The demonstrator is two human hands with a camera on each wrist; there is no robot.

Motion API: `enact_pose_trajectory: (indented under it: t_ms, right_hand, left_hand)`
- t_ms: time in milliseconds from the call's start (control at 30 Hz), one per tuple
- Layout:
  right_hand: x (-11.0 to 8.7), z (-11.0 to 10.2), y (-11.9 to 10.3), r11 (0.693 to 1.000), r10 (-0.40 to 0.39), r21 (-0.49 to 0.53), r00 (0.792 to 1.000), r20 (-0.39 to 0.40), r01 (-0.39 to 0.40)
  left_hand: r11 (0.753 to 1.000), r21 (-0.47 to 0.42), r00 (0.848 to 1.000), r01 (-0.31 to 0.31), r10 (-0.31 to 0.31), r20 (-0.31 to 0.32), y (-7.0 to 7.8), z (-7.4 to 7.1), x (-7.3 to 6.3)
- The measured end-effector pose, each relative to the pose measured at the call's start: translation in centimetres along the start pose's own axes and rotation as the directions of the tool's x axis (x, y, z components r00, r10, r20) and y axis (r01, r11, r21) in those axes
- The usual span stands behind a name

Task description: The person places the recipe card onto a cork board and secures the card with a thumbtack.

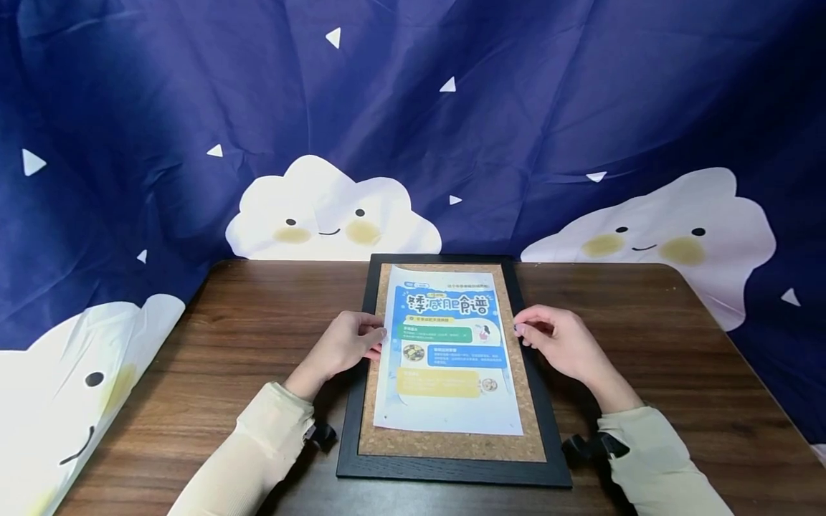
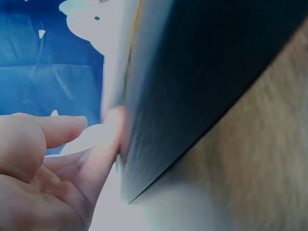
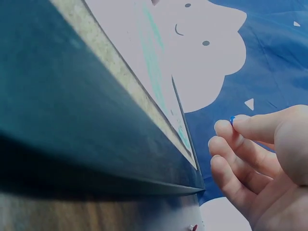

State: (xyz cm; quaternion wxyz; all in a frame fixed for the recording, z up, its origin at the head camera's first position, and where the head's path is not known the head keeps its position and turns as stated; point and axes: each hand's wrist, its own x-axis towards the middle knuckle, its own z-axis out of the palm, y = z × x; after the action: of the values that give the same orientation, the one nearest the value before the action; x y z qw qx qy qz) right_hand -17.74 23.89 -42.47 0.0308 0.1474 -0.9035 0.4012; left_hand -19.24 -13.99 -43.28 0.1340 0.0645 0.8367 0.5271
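A corkboard (image 1: 452, 446) with a black frame lies on the table, a printed poster (image 1: 445, 412) with Chinese text and coloured boxes on its cork. My left hand (image 1: 345, 344) is at the board's left side, its fingertips right at the frame and the poster's left edge. In the left wrist view a fairly straight finger (image 2: 108, 137) meets the frame's side, with the thumb apart from it. My right hand (image 3: 262, 154) pinches a small blue pin (image 3: 232, 120) between thumb and forefinger, beside the board's right edge. The poster's upper left corner stands slightly raised.
The dark wooden table (image 1: 645, 322) extends to both sides of the board. Behind it hangs a blue curtain (image 1: 400, 107) with smiling white clouds. A small red and white item (image 3: 193, 227) shows low in the right wrist view.
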Motion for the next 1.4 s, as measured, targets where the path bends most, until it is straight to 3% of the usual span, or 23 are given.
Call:
enact_pose_trajectory:
  t_ms: [167,333,433,533,600,700,800,933,1267,1400]
  right_hand:
    - [0.3,-0.1,-0.4,1.0,-0.012,-0.002,1.0,0.005,0.012]
    - [0.9,0.3,-0.6,1.0,-0.022,0.02,1.0,0.019,0.022]
    - [1.2,0.6,-0.8,0.999,-0.024,0.041,0.999,0.027,0.022]
    - [1.5,0.9,-1.1,0.998,-0.012,0.055,0.999,0.04,0.01]
    - [1.7,1.1,-1.3,0.999,-0.005,0.054,0.999,0.049,0.002]
    - [2.0,1.3,-1.6,0.999,-0.002,0.045,0.998,0.056,0.0]
    - [2.2,1.4,-1.9,1.0,0.002,0.025,0.998,0.059,-0.004]
    - [2.4,1.7,-2.2,1.0,0.014,0.017,0.997,0.071,-0.015]
    - [3.8,2.7,-2.7,0.999,-0.023,0.037,0.995,0.101,0.019]
    - [4.9,3.0,-2.9,0.998,-0.023,0.066,0.993,0.117,0.016]
  left_hand:
    - [0.973,0.219,0.994,-0.072,0.088,-0.063,0.5,-0.6,-0.6]
    - [0.891,0.417,0.973,-0.177,0.224,-0.065,0.3,-0.9,-0.9]
    - [0.82,0.511,0.953,-0.257,0.304,-0.008,-0.2,-0.9,-0.9]
    - [0.733,0.598,0.933,-0.326,0.35,0.08,-0.6,-0.8,-0.7]
    - [0.687,0.633,0.926,-0.356,0.35,0.142,-0.7,-0.8,-0.7]
    - [0.648,0.67,0.929,-0.362,0.31,0.203,-0.6,-0.6,-0.7]
    - [0.625,0.699,0.938,-0.347,0.241,0.249,-0.5,-0.5,-0.8]
    - [0.617,0.713,0.941,-0.333,0.174,0.289,-0.6,-0.6,-0.9]
    - [0.602,0.739,0.946,-0.302,0.09,0.312,-0.2,-0.5,-1.1]
    - [0.599,0.742,0.945,-0.301,0.084,0.316,-0.2,-0.4,-1.1]
